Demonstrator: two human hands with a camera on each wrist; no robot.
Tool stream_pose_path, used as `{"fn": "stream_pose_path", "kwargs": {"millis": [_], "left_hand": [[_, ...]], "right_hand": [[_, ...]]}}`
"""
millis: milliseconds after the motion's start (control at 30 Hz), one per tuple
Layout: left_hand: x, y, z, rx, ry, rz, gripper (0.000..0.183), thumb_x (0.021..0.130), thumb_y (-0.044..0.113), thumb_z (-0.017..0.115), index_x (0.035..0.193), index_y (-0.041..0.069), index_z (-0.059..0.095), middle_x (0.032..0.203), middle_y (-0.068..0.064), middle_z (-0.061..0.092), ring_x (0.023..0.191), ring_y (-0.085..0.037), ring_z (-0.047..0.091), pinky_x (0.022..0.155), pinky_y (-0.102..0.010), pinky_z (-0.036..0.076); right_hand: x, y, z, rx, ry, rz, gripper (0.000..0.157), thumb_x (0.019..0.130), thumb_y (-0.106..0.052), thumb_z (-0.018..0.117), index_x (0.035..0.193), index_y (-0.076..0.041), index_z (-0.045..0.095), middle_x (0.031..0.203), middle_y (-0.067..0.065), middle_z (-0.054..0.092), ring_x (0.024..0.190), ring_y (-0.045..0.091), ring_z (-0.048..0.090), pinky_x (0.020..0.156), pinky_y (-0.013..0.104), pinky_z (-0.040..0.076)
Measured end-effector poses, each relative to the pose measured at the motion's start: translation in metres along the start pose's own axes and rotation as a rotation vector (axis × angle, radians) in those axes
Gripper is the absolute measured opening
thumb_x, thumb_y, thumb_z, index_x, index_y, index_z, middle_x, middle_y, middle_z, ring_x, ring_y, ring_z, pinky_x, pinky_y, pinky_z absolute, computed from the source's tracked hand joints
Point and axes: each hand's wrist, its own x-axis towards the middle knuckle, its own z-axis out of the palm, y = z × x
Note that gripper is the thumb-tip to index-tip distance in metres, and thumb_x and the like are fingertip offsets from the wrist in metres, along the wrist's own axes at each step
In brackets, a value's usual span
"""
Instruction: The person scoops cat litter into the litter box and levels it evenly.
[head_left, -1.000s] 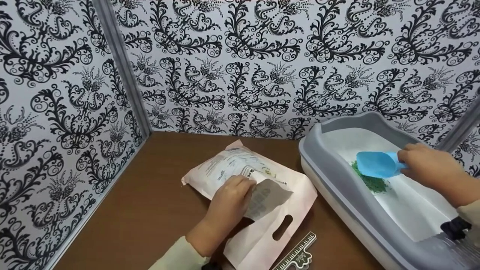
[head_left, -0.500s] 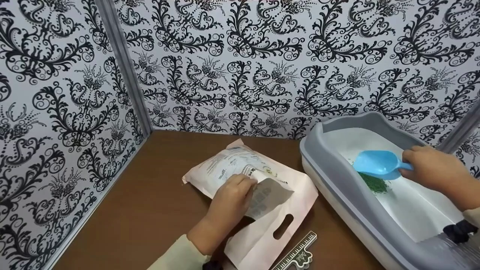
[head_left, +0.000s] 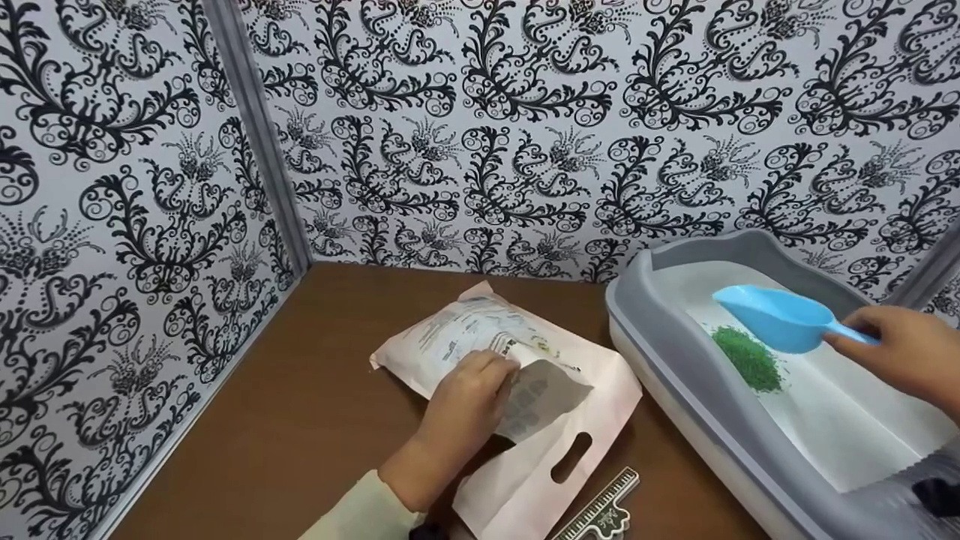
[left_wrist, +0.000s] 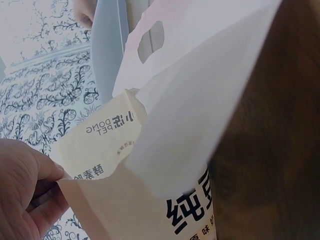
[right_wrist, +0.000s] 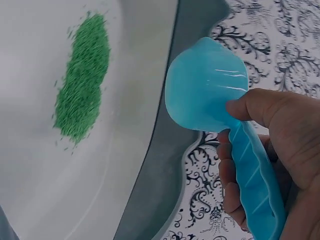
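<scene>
My right hand [head_left: 904,352] holds a light blue scoop [head_left: 780,316] by its handle, above the litter box [head_left: 679,405], which has a grey rim and a white liner. In the right wrist view the fingers wrap the scoop's handle, with the thumb at the base of its bowl. Green pellets [head_left: 748,358] lie in a small heap on the liner, left of the scoop. My left hand [head_left: 469,394] pinches the torn edge of a pale pink bag [head_left: 442,337] lying on the table. The left wrist view shows the bag's mouth spread apart, its printed inside visible.
A clear ruler-edged clip [head_left: 600,510] lies on the brown table [head_left: 300,420] beside the bag's handle cut-out. Patterned wall panels [head_left: 420,135] stand at the back and left. The litter box takes up the table's right side.
The scoop has risen and shifted right, off the green pellets, and its bowl has turned from facing the camera to side-on. The left hand keeps its hold on the bag.
</scene>
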Motion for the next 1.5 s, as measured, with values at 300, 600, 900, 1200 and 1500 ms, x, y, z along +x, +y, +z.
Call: {"fn": "stream_pose_path", "kwargs": {"millis": [300, 600, 900, 1200, 1500], "left_hand": [[0.001, 0.001, -0.001, -0.005, -0.023, -0.024, 0.009, 0.091, 0.005, 0.078, 0.099, 0.008, 0.076, 0.091, -0.003, 0.071, 0.087, -0.016, 0.069, 0.079, -0.025, 0.06], [-0.001, 0.002, 0.0, -0.013, -0.034, -0.037, 0.01, 0.09, 0.005, 0.079, 0.1, 0.007, 0.076, 0.093, -0.003, 0.072, 0.088, -0.016, 0.069, 0.08, -0.025, 0.06], [-0.001, 0.002, 0.001, -0.011, -0.031, -0.029, 0.01, 0.09, 0.005, 0.079, 0.099, 0.008, 0.076, 0.092, -0.003, 0.071, 0.088, -0.017, 0.068, 0.08, -0.026, 0.06], [-0.001, 0.002, 0.0, -0.018, -0.03, -0.038, 0.009, 0.091, 0.006, 0.078, 0.1, 0.007, 0.077, 0.092, -0.004, 0.071, 0.089, -0.017, 0.069, 0.081, -0.026, 0.06], [0.0, 0.001, -0.001, -0.014, -0.009, -0.013, 0.008, 0.092, 0.007, 0.078, 0.1, 0.006, 0.077, 0.091, -0.004, 0.071, 0.087, -0.016, 0.069, 0.08, -0.025, 0.06]], "right_hand": [[-0.024, -0.029, 0.0, 0.196, 0.138, 0.05, 0.02, 0.092, -0.02, 0.078, 0.095, 0.0, 0.073, 0.071, -0.014, 0.058, 0.061, -0.004, 0.045, 0.051, 0.021, 0.038], [-0.041, -0.045, -0.004, 0.382, 0.208, 0.024, 0.014, 0.091, -0.008, 0.078, 0.097, 0.003, 0.071, 0.076, -0.027, 0.061, 0.067, -0.007, 0.053, 0.056, 0.012, 0.043], [-0.057, -0.064, -0.004, 0.392, 0.258, -0.023, 0.011, 0.087, -0.001, 0.079, 0.095, 0.0, 0.072, 0.077, -0.021, 0.061, 0.066, -0.003, 0.052, 0.053, 0.014, 0.042], [-0.066, -0.097, 0.003, 0.415, 0.243, -0.033, 0.014, 0.085, -0.003, 0.082, 0.095, -0.01, 0.076, 0.08, -0.019, 0.065, 0.063, 0.0, 0.054, 0.054, 0.014, 0.042], [-0.069, -0.118, 0.016, 0.413, 0.251, -0.052, 0.017, 0.085, -0.004, 0.083, 0.095, -0.017, 0.077, 0.085, -0.022, 0.066, 0.072, -0.002, 0.05, 0.062, 0.012, 0.038]]}}
